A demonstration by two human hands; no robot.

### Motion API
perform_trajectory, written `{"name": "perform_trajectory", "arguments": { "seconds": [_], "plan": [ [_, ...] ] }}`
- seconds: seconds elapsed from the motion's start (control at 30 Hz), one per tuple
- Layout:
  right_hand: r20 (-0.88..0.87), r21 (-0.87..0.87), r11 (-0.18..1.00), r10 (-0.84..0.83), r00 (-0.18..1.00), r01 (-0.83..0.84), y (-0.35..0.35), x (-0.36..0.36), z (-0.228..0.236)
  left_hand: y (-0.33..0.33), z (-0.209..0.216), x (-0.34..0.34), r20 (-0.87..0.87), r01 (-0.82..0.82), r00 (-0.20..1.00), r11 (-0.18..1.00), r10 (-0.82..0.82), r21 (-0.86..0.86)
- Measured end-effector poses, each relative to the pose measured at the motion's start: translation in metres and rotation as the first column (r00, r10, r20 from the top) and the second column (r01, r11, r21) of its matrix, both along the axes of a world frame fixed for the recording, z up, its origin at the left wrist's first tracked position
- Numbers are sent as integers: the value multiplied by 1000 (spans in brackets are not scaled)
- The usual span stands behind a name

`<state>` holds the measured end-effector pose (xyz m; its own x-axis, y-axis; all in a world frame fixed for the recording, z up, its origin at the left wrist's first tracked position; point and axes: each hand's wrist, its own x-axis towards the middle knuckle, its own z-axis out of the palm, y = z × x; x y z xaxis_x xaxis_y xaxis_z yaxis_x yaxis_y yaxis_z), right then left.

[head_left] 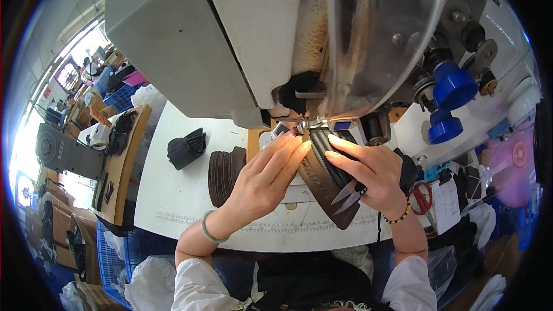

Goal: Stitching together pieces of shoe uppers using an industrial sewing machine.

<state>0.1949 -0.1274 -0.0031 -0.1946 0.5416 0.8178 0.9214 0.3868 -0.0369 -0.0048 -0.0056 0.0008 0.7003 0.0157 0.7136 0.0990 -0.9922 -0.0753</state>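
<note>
Under the sewing machine's [302, 124] lit needle area lies a long brown leather piece [318, 181] with a ridged black strip [326, 152] along it. My left hand [268, 181] has its fingers pressed together on the piece's left edge, close to the needle; its thumb is hidden. My right hand [374, 175] rests its thumb and forefinger on the black strip from the right. Thread snips [350, 194] with bare metal blades are tucked in that hand's curled fingers, pointing down-left over the leather.
Left of my hands stand a stack of brown leather pieces [223, 175] and a folded black ribbed bundle [186, 148] on the white table [167, 196]. A ruler strip [276, 226] runs along its front. Red-handled scissors [423, 198] lie right. Blue crates [112, 259] stand lower left.
</note>
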Motion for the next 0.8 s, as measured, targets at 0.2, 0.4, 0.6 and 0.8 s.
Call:
{"name": "perform_trajectory", "arguments": {
  "seconds": [0.2,0.4,0.6,0.8],
  "plan": [
    [-11,39,999,29,1000,-29,9,9,-8,2,-8,5,24,-51,999,996,49,78],
    [-1,30,999,44,999,-44,8,9,-8,1,-2,3,37,-46,998,994,42,102],
    [-102,42,993,115,988,-111,11,12,-7,-5,-2,8,96,-72,993,992,61,107],
    [-72,27,975,222,972,-220,15,23,-16,4,-8,2,231,-11,972,989,45,-146]
  ]
}}
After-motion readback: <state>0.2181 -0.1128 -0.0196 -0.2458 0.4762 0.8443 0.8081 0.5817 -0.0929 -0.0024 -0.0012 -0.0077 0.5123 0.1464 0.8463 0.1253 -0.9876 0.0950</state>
